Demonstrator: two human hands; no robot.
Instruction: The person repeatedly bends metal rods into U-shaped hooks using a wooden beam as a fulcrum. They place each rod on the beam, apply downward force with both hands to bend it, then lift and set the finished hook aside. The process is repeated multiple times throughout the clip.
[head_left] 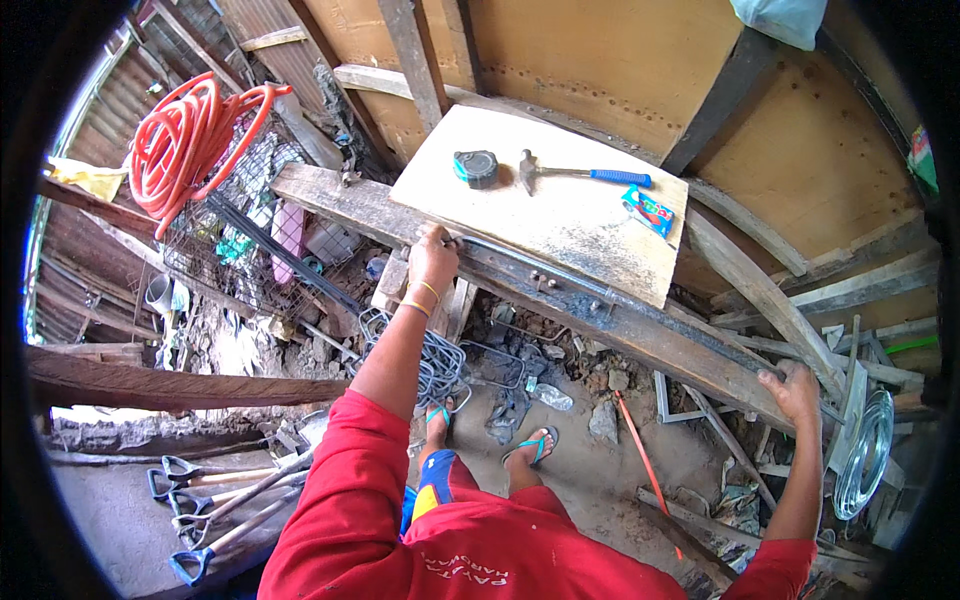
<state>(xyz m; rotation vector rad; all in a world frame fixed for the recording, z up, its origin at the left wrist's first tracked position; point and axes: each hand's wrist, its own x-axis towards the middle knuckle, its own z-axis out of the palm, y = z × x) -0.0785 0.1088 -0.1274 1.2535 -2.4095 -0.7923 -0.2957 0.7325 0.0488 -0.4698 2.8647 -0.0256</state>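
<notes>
A long dark steel rod [690,335] lies along a thick wooden beam [365,207]. My left hand [433,258] is closed around its left end, knuckles up. Farther right, my right hand [795,390] grips the rod near its other end, thumb on top. Between my hands, short metal pegs [541,281] stick up from the beam beside the rod. Behind the rod a pale board [450,150] carries a tape measure [475,168], a hammer [575,175] with a blue handle, and a small blue-and-red packet [648,211].
Bent metal frames [425,350] are piled below the beam, near my feet. Coiled orange hose [185,150] hangs at the far left. Several shovels [215,505] lie at the lower left. A coil of shiny wire [863,455] is by my right arm. Rubble and a plastic bottle [550,395] litter the ground.
</notes>
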